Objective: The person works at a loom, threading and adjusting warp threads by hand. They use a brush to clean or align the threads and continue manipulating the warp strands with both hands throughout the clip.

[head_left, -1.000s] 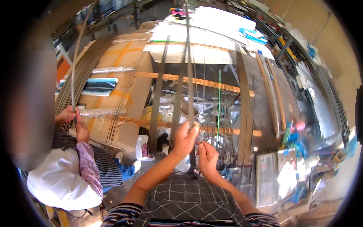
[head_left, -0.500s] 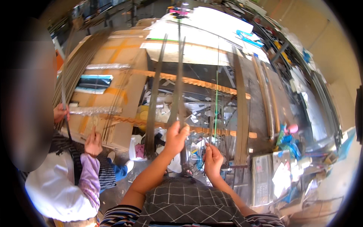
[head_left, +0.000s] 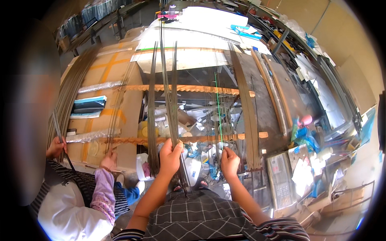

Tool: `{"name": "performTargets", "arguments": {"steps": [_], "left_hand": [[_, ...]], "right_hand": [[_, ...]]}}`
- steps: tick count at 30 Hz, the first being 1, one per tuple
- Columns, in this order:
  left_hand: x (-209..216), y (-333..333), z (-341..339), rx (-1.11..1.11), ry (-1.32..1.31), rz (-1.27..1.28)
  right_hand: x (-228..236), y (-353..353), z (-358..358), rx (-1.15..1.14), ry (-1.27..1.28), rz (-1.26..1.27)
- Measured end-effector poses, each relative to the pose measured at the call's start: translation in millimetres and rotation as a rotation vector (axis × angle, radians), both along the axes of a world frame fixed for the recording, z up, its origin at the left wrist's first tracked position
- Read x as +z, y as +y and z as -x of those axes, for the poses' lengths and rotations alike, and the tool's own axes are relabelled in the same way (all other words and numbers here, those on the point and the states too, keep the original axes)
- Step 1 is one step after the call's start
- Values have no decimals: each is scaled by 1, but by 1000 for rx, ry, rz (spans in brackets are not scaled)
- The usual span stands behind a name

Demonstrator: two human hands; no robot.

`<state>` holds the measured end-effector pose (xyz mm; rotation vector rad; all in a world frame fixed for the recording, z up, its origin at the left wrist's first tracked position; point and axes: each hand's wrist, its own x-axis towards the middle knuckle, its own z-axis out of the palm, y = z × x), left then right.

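Note:
My left hand (head_left: 171,156) is closed around a bundle of long, thin dark rods (head_left: 168,94). The bundle runs from the far white sheets toward my dark checked apron, its near ends hanging below my fist. My right hand (head_left: 230,164) is closed, fingertips pinched beside a few thin upright strands; whether one sits between the fingers cannot be made out. More rods (head_left: 152,120) lie just left of the held bundle, and a wide row of rods (head_left: 246,116) is to the right. Orange notched wooden bars (head_left: 201,139) cross beneath the rods.
At left a co-worker's hand (head_left: 108,160) touches thin rods over a taped cardboard surface (head_left: 130,140). The co-worker's other hand (head_left: 56,148) grips a dark strip. Scraps (head_left: 197,116) lie below the bars. A grey keypad device (head_left: 281,180) and blue plastic bags (head_left: 305,138) are at right.
The view has shifted and sharpened. My right hand has moved rightward, farther from my left, which keeps its grip on the rods. The co-worker's hands have shifted too.

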<state>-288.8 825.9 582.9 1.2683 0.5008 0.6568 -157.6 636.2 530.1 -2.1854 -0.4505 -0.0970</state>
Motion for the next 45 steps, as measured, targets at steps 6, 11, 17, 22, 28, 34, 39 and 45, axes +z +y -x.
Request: {"name": "performTargets", "arguments": {"steps": [6, 11, 17, 22, 28, 34, 39, 45], "left_hand": [[1, -6, -1, -1, 10, 13], [3, -10, -3, 8, -3, 31], [6, -13, -4, 3, 7, 19], [8, -16, -5, 7, 8, 32], [7, -16, -5, 13, 21, 35], [6, -16, -7, 23, 18, 58], [5, -16, -6, 27, 32, 35], [5, -16, -6, 36, 36, 61]], "right_hand": [[-12, -4, -5, -25, -35, 40], [-12, -5, -9, -16, -34, 50], [-11, -6, -11, -4, -19, 43], [-11, -5, -11, 4, -20, 43], [-8, -3, -10, 21, 14, 43], [-13, -3, -12, 26, 7, 47], [-18, -2, -13, 17, 10, 52], [-14, 1, -14, 20, 17, 51]]}}
